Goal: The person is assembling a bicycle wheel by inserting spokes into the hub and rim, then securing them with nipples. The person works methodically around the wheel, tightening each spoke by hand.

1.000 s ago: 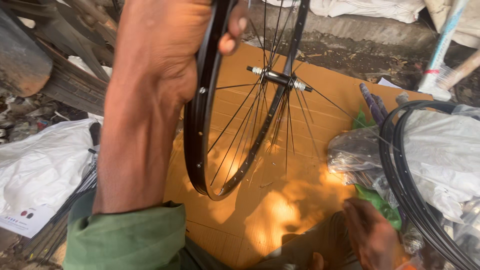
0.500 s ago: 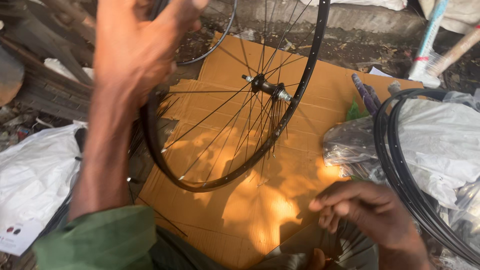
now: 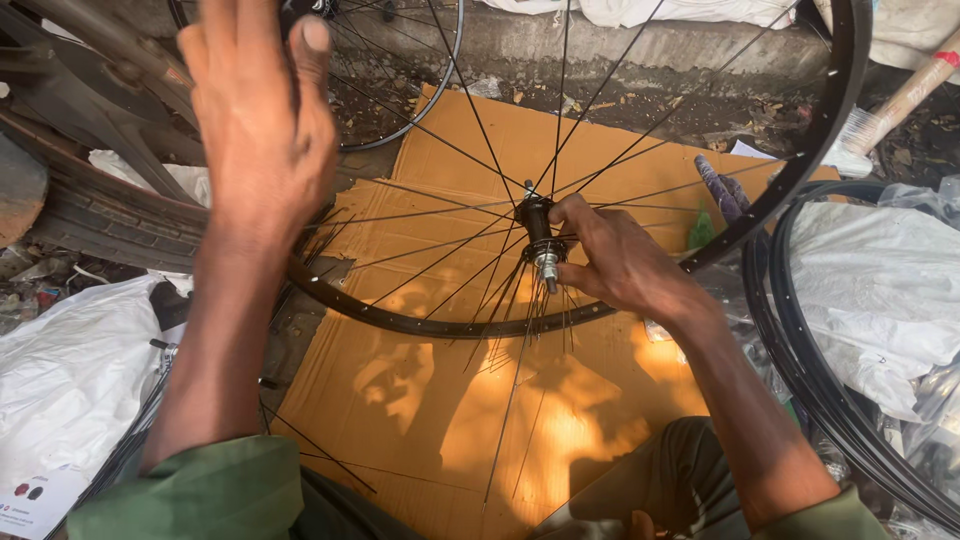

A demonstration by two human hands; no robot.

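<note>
One black bicycle wheel rim (image 3: pixel 430 322) with thin steel spokes (image 3: pixel 470 120) fills the middle of the view, tilted over one sheet of brown cardboard (image 3: pixel 600 140) that lies on the ground. At the centre sits its one hub (image 3: pixel 537 232), with the axle end pointing down towards six o'clock. The right hand (image 3: pixel 615 258) comes in from five o'clock and closes thumb and fingertips around that hub and axle, pinching it from the three o'clock side. The left hand (image 3: pixel 262 120) rises at eleven o'clock with its fingers spread and straight, the back of the hand towards the camera; it lies against the rim's near edge, but whether it grasps anything cannot be told from this angle. Both forearms end in green sleeves (image 3: pixel 190 495) at the bottom edge. A second, smaller spoked wheel (image 3: pixel 440 95) stands behind at twelve o'clock, partly hidden by the left hand. At three to four o'clock lie bare black rims (image 3: pixel 800 380), at least two stacked close together, curving around crumpled white plastic bags (image 3: pixel 880 290). One more white bag (image 3: pixel 70 380) lies at eight o'clock. An old black tyre (image 3: pixel 110 225) rests at nine o'clock. A purple-handled tool (image 3: pixel 722 188) lies on the cardboard at two o'clock, just inside the large rim.
</note>
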